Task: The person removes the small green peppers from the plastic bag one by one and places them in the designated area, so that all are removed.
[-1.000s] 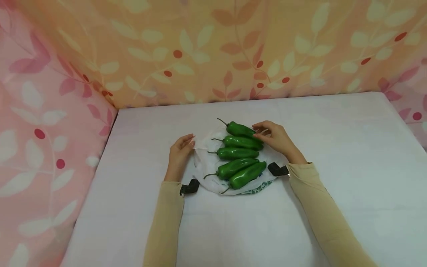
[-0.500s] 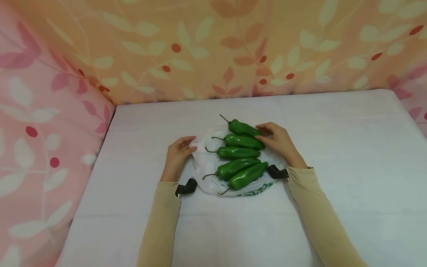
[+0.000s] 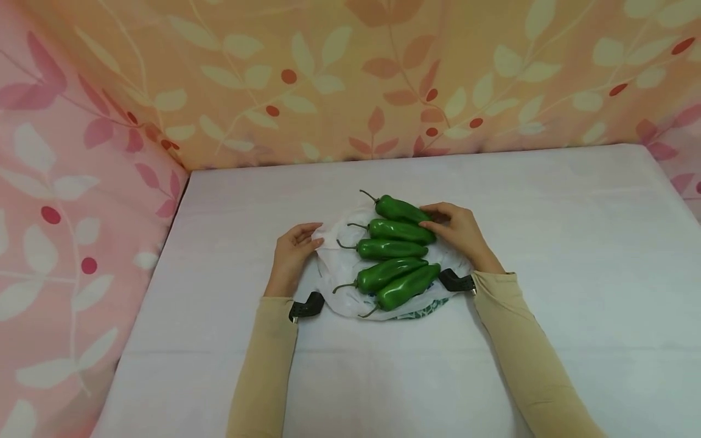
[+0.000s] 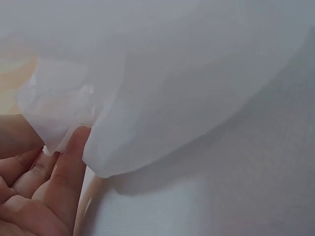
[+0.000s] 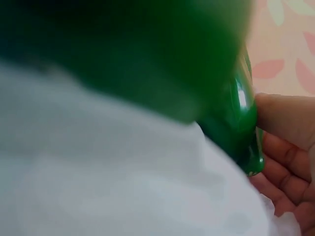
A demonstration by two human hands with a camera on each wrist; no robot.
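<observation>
Several long green peppers (image 3: 391,249) lie side by side on a thin white plastic bag (image 3: 331,267), their stems pointing left. At the bag's left edge, my left hand (image 3: 291,254) pinches the plastic between thumb and fingers; the left wrist view shows the bag (image 4: 147,123) rising from the fingertips (image 4: 76,142). My right hand (image 3: 459,234) holds the tip end of the farthest pepper (image 3: 401,210), its thumb beside the second one. In the right wrist view, the thumb (image 5: 280,110) touches a pepper (image 5: 238,105), with fingers behind its tip.
A white-covered table (image 3: 575,292) lies under the bag. Behind it hangs an orange leaf-patterned cloth (image 3: 339,79), and a pink one (image 3: 49,231) closes off the left side. Black wrist cameras (image 3: 308,305) sit near both sleeves.
The head view has shifted slightly. My right fingers have closed in around the farthest pepper's tip, and that pepper has turned a little. My left hand stays on the bag's edge.
</observation>
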